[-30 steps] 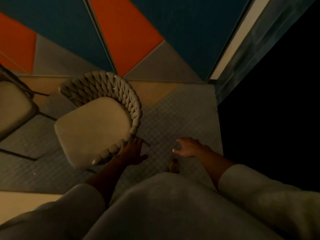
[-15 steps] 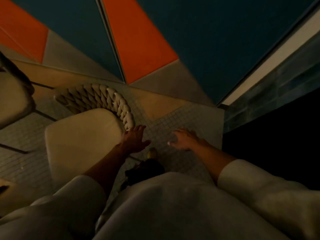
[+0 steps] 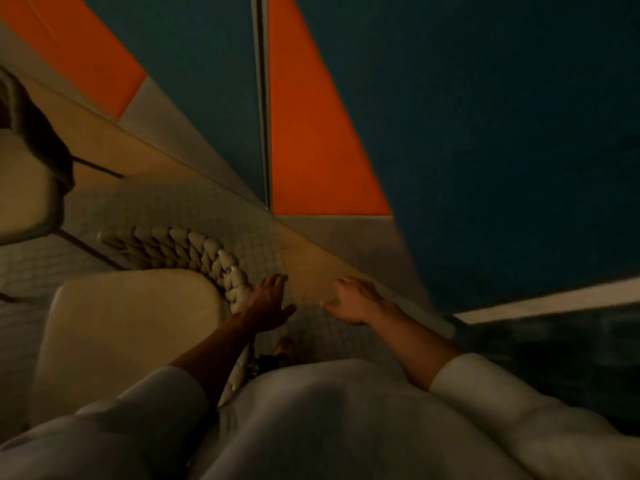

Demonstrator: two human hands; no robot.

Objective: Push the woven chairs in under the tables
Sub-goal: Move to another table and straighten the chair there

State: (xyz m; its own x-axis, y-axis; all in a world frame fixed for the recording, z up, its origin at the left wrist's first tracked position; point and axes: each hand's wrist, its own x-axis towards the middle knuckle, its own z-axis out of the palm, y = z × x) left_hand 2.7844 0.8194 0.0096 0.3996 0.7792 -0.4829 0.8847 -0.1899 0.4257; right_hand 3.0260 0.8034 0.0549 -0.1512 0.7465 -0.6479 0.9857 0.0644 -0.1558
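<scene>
1. Evidently the step in hand was the push itself: the cream-cushioned woven chair [image 3: 128, 327] stood at lower left on the pale small-tiled floor [image 3: 242, 230], its seat wholly in the open, with no table seen over it.
2. The left hand [image 3: 266, 303] appeared to touch the outer side of the chair's thick braided rope back [image 3: 221, 265], with the grip spread, fingers straight, pinching nothing.
3. The right hand [image 3: 353, 301] hovered just beside it over the floor, its grip loosely spread and empty.
4. A second cream-seated chair [image 3: 24, 188] stood at far left, apart from the first.
5. The next move, I judged, called for both palms on the braided rim and a steady, level shove toward the table, whose place the view did not show.
</scene>
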